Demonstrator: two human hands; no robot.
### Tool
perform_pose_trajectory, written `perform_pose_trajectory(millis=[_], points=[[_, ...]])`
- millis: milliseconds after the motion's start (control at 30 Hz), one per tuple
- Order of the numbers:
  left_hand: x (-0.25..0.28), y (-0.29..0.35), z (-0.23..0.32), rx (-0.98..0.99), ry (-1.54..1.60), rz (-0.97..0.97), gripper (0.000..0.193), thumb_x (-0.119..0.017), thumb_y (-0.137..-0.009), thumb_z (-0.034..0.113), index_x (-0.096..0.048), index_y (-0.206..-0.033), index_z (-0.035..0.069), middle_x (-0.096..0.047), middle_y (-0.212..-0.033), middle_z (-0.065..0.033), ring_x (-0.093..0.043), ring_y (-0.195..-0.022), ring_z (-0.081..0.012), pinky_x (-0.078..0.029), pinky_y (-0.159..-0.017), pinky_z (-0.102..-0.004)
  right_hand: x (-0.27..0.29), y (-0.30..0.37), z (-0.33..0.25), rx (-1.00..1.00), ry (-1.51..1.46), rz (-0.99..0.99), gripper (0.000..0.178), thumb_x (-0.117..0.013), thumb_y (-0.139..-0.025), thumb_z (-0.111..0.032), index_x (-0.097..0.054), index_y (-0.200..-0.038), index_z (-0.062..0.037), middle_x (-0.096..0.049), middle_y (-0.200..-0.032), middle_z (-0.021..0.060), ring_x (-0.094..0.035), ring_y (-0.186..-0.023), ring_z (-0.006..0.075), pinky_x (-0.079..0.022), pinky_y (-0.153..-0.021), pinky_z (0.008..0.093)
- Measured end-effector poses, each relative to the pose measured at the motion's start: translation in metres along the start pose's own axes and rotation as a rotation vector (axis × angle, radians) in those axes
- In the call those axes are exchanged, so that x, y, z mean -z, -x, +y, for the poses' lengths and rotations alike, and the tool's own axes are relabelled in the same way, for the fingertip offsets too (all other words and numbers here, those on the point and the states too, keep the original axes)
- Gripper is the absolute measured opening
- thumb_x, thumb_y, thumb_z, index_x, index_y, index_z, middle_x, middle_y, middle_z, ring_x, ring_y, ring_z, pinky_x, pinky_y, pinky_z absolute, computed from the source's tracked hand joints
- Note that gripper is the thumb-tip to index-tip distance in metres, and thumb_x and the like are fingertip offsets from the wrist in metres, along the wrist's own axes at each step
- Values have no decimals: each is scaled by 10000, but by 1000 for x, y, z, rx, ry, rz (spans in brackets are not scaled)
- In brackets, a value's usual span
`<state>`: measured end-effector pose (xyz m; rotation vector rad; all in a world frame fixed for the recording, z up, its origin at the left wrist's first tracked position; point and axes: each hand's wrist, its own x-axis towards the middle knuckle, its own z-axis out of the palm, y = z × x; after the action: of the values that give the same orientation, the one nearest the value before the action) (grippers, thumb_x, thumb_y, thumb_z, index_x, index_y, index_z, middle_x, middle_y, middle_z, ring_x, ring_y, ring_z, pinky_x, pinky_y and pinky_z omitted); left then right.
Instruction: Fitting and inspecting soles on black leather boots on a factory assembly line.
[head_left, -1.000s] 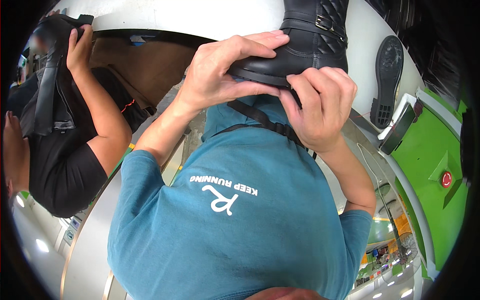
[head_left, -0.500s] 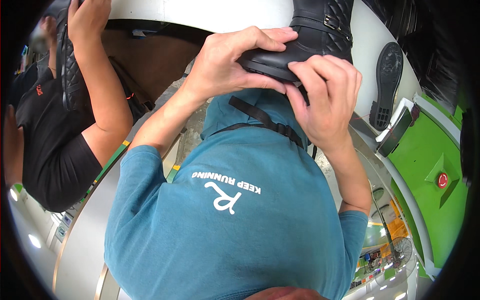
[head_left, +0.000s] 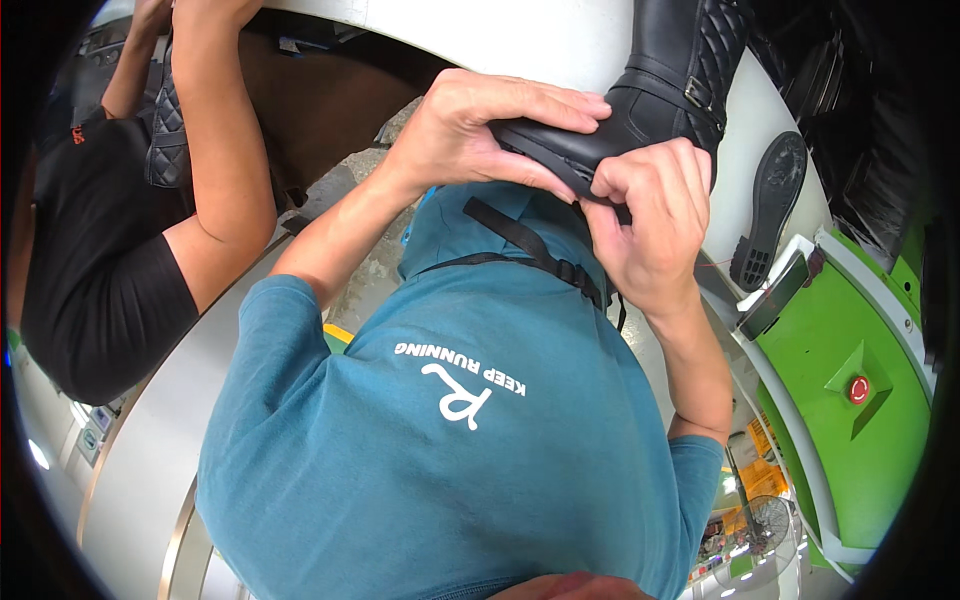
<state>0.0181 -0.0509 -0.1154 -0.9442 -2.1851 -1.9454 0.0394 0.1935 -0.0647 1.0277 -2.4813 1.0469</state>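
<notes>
In the head view, a smooth black leather-like boot (head_left: pixel 655 100) lies with its shaft toward the top of the picture over a white, smooth-surfaced table (head_left: pixel 480 35), its rounded toe reaching out past the table's curved edge above the person's lap. Its shaft is quilted in diamonds along one side, and a strap with a metal buckle (head_left: pixel 695 92) crosses the ankle. A thick dark sole edges the underside. To the right, a loose black shoe sole (head_left: pixel 772 200), long and flat with a blocky tread at the heel end, lies near a green panel (head_left: pixel 800 345) bearing a round red button (head_left: pixel 858 390).

The left hand (head_left: pixel 490 130) is wrapped around the toe, fingers straight over the upper and thumb stretched along the sole, the boot clamped between them. The right hand (head_left: pixel 655 210) is curled, its thumb and bent forefinger pinching the sole's edge near the left thumb; the exact contact is partly hidden.

Compared with half a second ago, the boot tilts more, its shaft leaning further right, and the right fingers are more tightly bent. The loose sole and red button sit lower and further left in the picture.
</notes>
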Motion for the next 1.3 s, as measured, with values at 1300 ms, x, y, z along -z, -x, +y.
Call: perform_pose_trajectory(millis=[1300], points=[[-23,-31,31,-78,-456,-49,639,-1012,-713,207,-779,-1271,-1,-814,-1351,-171,-767,-1309,-349,-613,-1101,-451,7,28,12,-7,275,183,453,-922,-688,-125,-754,-1105,-76,-704,-1114,57,-682,-998,287,-507,-860,434]])
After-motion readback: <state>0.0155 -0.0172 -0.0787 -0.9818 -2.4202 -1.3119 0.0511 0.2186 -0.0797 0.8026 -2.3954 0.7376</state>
